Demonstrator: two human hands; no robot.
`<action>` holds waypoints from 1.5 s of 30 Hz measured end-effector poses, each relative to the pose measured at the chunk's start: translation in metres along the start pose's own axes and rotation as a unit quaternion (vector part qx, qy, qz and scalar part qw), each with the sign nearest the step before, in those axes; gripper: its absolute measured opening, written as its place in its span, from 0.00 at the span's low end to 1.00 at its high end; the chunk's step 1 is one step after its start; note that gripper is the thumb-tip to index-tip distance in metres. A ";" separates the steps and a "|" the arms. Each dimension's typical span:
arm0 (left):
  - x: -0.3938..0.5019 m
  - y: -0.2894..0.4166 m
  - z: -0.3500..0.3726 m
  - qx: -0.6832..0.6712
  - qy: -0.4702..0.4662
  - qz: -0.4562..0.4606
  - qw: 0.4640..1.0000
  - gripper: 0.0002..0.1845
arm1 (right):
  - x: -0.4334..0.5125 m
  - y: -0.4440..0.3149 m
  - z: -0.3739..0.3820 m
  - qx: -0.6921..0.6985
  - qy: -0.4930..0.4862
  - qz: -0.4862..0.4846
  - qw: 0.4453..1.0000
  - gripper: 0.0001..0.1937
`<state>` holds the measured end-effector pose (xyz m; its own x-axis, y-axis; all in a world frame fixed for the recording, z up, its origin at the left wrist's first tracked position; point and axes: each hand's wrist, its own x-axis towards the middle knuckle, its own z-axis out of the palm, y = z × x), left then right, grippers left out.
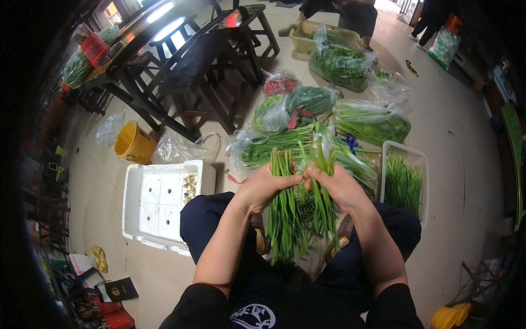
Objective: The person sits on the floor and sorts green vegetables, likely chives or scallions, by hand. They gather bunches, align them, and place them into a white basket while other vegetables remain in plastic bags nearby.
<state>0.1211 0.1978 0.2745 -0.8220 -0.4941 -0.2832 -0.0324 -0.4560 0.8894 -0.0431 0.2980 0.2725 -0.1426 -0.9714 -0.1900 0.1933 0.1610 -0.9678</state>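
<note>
My left hand [267, 185] grips a thick bunch of green chives [283, 222], cut ends up and leaves hanging down between my knees. A smaller bunch of green stalks [324, 209] is held in my right hand [331, 181], its thumb and fingertips meeting the left ones. Beneath both bunches lies a heap of loose green trimmings [306, 205], partly hidden. Just beyond my hands a plastic bag of long green stalks [275, 144] lies on the floor. To the right stands a white plastic basket [425, 177] with chives [400, 181] laid in line.
Left of my knee sits a white foam box [133, 201] with a few root pieces [190, 187]. A yellow bin [135, 142], bagged leafy vegetables [372, 121], bagged red peppers [280, 83] and a dark wooden bench [193, 61] stand farther off. A person [357, 18] is by a basket [302, 43].
</note>
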 end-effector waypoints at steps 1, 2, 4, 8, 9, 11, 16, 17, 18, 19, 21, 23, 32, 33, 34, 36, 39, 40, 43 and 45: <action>0.000 0.000 0.001 -0.006 -0.019 0.001 1.000 0.11 | 0.001 0.001 0.000 0.002 0.013 -0.020 1.000 0.09; 0.000 -0.001 0.003 -0.007 -0.032 -0.001 0.999 0.11 | 0.002 0.002 0.001 0.003 0.025 -0.040 0.999 0.10; 0.001 -0.001 0.006 -0.025 -0.084 -0.018 0.996 0.17 | 0.002 0.003 0.002 0.012 0.036 -0.044 0.998 0.09; 0.000 -0.005 0.013 -0.013 -0.057 -0.060 0.997 0.31 | 0.000 0.003 0.008 0.015 0.071 -0.015 0.997 0.06; 0.000 -0.007 0.015 -0.021 -0.050 -0.059 0.997 0.28 | -0.001 0.004 0.010 0.011 0.074 -0.030 0.997 0.05; 0.000 -0.010 0.018 -0.040 -0.033 -0.046 0.998 0.22 | 0.001 0.002 0.011 0.012 0.110 -0.001 0.994 0.06; 0.004 -0.016 0.014 -0.037 -0.033 -0.057 0.997 0.21 | -0.001 -0.001 0.014 0.043 0.121 0.009 0.992 0.08; 0.004 -0.017 0.013 -0.042 -0.029 -0.061 0.997 0.20 | -0.001 -0.002 0.013 0.036 0.124 0.014 0.992 0.08; 0.005 -0.018 0.012 -0.066 -0.020 -0.075 0.995 0.19 | -0.002 -0.003 0.011 0.029 0.127 0.020 0.991 0.09; 0.006 -0.018 0.010 -0.091 -0.011 -0.088 0.992 0.18 | -0.002 -0.004 0.009 0.022 0.130 0.025 0.991 0.09; 0.007 -0.019 0.009 -0.115 -0.001 -0.091 0.989 0.16 | -0.001 -0.005 0.006 0.039 0.109 0.025 0.993 0.09; 0.008 -0.019 0.008 -0.115 0.004 -0.069 0.991 0.14 | 0.001 -0.005 0.001 0.039 0.111 0.026 0.993 0.09; 0.007 -0.006 -0.005 0.076 0.145 -0.005 0.986 0.12 | 0.005 -0.006 -0.028 -0.121 0.206 -0.071 0.968 0.06; 0.007 -0.007 -0.005 0.107 0.137 -0.002 0.985 0.12 | 0.005 -0.006 -0.029 -0.149 0.203 -0.073 0.965 0.06; 0.007 -0.008 -0.005 0.135 0.145 -0.002 0.980 0.12 | 0.005 -0.006 -0.029 -0.178 0.198 -0.074 0.961 0.06; 0.008 -0.011 -0.003 0.182 0.138 -0.013 0.974 0.14 | 0.003 -0.006 -0.026 -0.193 0.184 -0.047 0.963 0.07; 0.011 -0.015 0.000 0.174 0.103 0.023 0.979 0.14 | 0.001 -0.006 -0.020 -0.148 0.148 0.017 0.978 0.10; 0.012 -0.016 0.003 0.157 0.085 0.020 0.984 0.14 | 0.001 -0.005 -0.017 -0.131 0.131 0.027 0.982 0.10; 0.013 -0.018 0.010 0.106 0.064 0.010 0.992 0.13 | 0.002 -0.001 -0.009 -0.101 0.063 0.041 0.992 0.09; 0.014 -0.017 0.014 0.065 0.067 0.006 0.996 0.13 | 0.004 0.003 -0.005 -0.033 0.043 0.053 0.997 0.09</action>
<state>0.1022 0.2086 0.2600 -0.7398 -0.5972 -0.3098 -0.1036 -0.3539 0.9295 -0.0484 0.2950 0.2683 -0.2074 -0.9304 -0.3022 0.1480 0.2755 -0.9498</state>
